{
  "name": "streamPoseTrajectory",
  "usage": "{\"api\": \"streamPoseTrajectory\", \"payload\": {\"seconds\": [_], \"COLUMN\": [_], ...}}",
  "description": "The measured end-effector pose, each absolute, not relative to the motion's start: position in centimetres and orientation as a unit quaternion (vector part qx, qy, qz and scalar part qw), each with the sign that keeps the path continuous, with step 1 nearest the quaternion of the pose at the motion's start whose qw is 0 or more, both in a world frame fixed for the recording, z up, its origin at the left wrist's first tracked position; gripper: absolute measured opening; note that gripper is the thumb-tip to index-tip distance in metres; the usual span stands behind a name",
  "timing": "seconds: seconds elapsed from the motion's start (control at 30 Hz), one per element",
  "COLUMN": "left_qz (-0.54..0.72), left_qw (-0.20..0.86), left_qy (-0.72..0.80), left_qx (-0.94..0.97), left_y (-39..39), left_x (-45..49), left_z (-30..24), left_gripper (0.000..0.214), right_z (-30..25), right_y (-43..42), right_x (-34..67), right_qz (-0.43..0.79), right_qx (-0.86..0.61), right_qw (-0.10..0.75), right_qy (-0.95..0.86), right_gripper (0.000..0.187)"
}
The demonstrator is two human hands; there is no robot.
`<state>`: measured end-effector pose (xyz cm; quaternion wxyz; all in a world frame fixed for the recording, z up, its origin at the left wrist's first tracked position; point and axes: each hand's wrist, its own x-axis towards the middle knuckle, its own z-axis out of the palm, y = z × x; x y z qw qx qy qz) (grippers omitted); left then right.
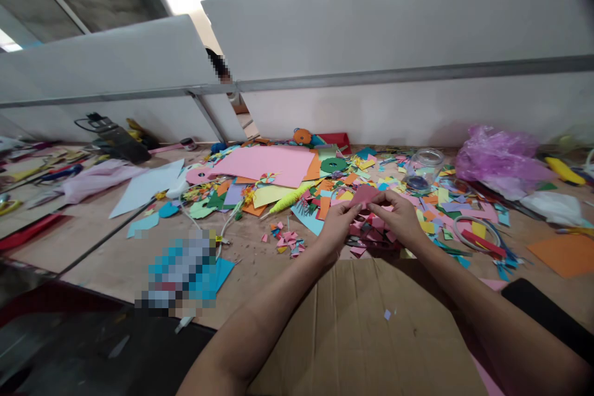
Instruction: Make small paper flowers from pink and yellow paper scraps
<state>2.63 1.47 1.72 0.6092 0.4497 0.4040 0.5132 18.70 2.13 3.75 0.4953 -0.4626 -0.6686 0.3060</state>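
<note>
Between my two hands is a small dark-red paper piece [363, 194], held up above the table. The fingers of my left hand [338, 223] pinch its left side. My right hand [394, 215] grips the right side, fingers closed. Just under both hands lies a pile of dark-red and pink paper scraps [371, 230], partly hidden by them. A brown cardboard sheet [371, 322] stretches below my forearms, with a tiny pale scrap on it. Left of my left hand sits a small heap of pink paper bits [288, 240].
Coloured paper cuttings cover the table's middle. A large pink sheet [264, 164], a yellow tool [290, 198], a glass jar [423, 170] and purple plastic [503, 158] lie beyond my hands. A dark bottle [118, 139] stands left; a black object [547, 315] lies right. A white partition [394, 31] closes the back.
</note>
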Motion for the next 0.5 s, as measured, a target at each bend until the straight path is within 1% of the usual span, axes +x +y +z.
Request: {"api": "streamPoseTrajectory", "payload": {"seconds": [0.2, 0.4, 0.5], "left_qz": [0.516, 0.522, 0.522], "left_qw": [0.556, 0.549, 0.552], "left_qy": [0.436, 0.440, 0.437], "left_qx": [0.484, 0.483, 0.482], "left_y": [1.17, 1.20, 1.36], "left_x": [2.89, 2.90, 2.79], "left_z": [2.33, 2.39, 2.38], "left_gripper": [0.038, 0.031, 0.029], "right_z": [3.63, 3.73, 3.60], "right_y": [2.12, 1.90, 2.05], "right_x": [18.62, 18.45, 18.52], "right_qz": [0.311, 0.311, 0.331], "right_qx": [-0.458, -0.455, -0.442], "right_qw": [0.503, 0.498, 0.512], "right_qy": [-0.664, -0.669, -0.658], "right_gripper": [0.015, 0.016, 0.013]}}
